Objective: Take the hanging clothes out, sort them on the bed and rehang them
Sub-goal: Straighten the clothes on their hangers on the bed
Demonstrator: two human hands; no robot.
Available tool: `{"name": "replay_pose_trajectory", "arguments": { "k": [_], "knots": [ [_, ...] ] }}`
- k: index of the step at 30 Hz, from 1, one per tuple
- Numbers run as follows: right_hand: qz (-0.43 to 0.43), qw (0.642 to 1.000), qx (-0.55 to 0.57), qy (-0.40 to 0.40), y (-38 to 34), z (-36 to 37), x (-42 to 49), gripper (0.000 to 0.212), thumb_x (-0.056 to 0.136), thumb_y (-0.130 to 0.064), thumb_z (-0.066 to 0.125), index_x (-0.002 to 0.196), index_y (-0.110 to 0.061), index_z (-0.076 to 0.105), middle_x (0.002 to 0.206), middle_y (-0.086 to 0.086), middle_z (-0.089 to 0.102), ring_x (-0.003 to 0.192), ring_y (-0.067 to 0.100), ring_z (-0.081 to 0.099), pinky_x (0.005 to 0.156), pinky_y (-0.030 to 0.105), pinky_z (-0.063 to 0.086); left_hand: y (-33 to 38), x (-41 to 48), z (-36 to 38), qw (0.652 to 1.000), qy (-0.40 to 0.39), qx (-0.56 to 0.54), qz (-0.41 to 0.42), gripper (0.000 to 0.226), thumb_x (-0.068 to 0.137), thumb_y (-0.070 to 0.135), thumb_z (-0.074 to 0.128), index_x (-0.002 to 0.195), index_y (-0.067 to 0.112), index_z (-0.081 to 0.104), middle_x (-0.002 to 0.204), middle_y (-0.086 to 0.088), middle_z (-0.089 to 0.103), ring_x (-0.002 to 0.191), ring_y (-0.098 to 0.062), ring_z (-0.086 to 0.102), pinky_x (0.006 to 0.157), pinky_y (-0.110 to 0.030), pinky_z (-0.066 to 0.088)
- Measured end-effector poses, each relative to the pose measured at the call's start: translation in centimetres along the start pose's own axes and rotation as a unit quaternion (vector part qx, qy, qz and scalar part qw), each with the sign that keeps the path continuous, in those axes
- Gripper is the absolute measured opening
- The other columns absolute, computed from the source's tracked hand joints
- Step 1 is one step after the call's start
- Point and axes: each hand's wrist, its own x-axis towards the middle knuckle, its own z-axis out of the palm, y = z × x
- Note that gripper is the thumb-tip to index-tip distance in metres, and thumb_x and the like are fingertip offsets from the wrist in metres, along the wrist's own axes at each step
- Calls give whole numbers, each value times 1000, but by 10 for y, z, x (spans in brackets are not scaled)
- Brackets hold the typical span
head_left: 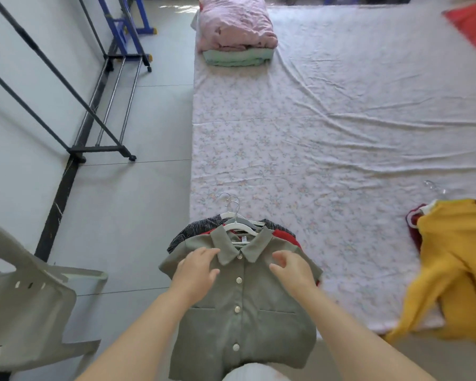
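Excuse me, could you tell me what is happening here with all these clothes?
A person is sorting clothes on the bed. Both hands, left hand and right hand, rest on a grey-green shirt topping a small pile still on hangers at the bed's near corner. A yellow garment lies further right. The clothes rack stands bare.

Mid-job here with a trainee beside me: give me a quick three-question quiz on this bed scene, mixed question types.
1. True or false: the grey-green shirt lies on top of the pile at the bed's near corner.
2. Which garment lies at the right edge of the bed? A) yellow top B) blue jeans C) white towel
3. Fill in: the folded pink bedding rests on a folded ____ item.

Key:
1. True; both the left hand and right hand rest on it near the collar.
2. A, the yellow top.
3. Green, the green folded item.
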Motion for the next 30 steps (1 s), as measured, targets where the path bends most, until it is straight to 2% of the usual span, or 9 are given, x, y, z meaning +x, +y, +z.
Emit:
{"name": "replay_pose_trajectory", "arguments": {
  "k": [3, 5, 9, 13, 21, 30],
  "knots": [
    [23, 999, 10, 37, 12, -6, -42, 39, 88, -21, 57, 126, -14, 54, 129, 1, 56, 119, 15, 51, 96, 24, 37, 15, -19, -3, 999, -7, 13, 50, 48, 89, 28, 55, 135, 25, 42, 133, 4, 47, 123, -16, 41, 98, -30, 34],
    [43, 997, 26, 62, 23, -6, -73, 39, 88, -21, 56, 126, -14, 53, 127, 0, 56, 118, 16, 51, 91, 22, 37, 26, -34, -3, 996, -12, 25, 88, 49, 88, 28, 56, 135, 26, 42, 132, 4, 47, 122, -16, 42, 96, -30, 36],
    [74, 992, 30, 97, 51, -2, -131, 24, 88, -23, 56, 111, -18, 57, 110, 1, 58, 107, 18, 53, 79, 19, 39, 49, -66, 6, 984, -47, 91, 142, 51, 89, 30, 52, 138, 27, 37, 136, 4, 43, 125, -18, 41, 97, -32, 36],
    [114, 986, 32, 114, 80, 3, -185, 41, 89, -22, 58, 128, -11, 52, 131, 6, 53, 121, 21, 49, 101, 30, 39, 77, -98, 22, 967, -94, 162, 175, 50, 89, 29, 49, 137, 27, 36, 135, 1, 43, 123, -22, 43, 95, -33, 36],
    [189, 976, -5, 110, 170, -14, -284, 43, 91, -26, 55, 133, -19, 46, 133, 5, 45, 125, 23, 44, 99, 35, 40, 167, -149, 70, 923, -128, 234, 277, 50, 89, 26, 44, 138, 25, 34, 137, -1, 43, 122, -23, 43, 95, -33, 36],
    [249, 960, -14, 129, 332, -73, -406, 41, 93, -25, 52, 133, -20, 45, 135, 3, 45, 125, 22, 44, 100, 32, 39, 328, -219, 169, 879, -153, 271, 361, 51, 91, 29, 49, 140, 28, 32, 134, 0, 44, 114, -22, 51, 88, -32, 44]
  ]
}}
